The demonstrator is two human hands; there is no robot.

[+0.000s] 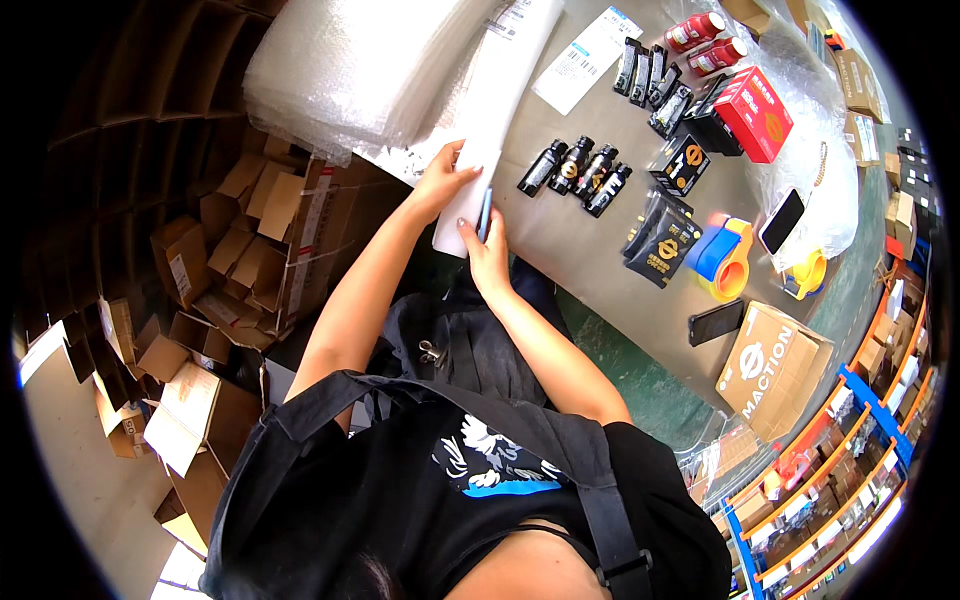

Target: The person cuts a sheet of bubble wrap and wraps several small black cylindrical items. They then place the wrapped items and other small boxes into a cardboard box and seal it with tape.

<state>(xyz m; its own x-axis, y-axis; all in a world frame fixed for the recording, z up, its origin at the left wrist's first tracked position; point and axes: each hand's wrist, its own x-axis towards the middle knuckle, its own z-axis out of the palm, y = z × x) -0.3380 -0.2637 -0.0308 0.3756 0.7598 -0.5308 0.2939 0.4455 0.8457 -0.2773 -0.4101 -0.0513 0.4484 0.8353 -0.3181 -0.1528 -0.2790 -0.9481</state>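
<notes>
A long white sheet [512,88], folded or rolled into a strip, runs off the far edge of the table, its near end hanging toward my body. My left hand [440,184] grips this strip from the left side, thumb across its top. Lower down, my right hand [488,258] is closed beside the strip's near end, with its thumb against the white surface. A slim blue thing [485,212] sticks up from between the right fingers; its kind is not clear. Left of the strip lies a thick stack of bubble wrap [350,75].
Several small black bottles [574,165], black pouches [665,240], a red box [754,113], red bottles [694,32], tape dispensers [728,262] and phones [782,220] sit on the metal table [615,290]. Cardboard boxes [245,235] pile up at left. A carton [772,372] stands near right.
</notes>
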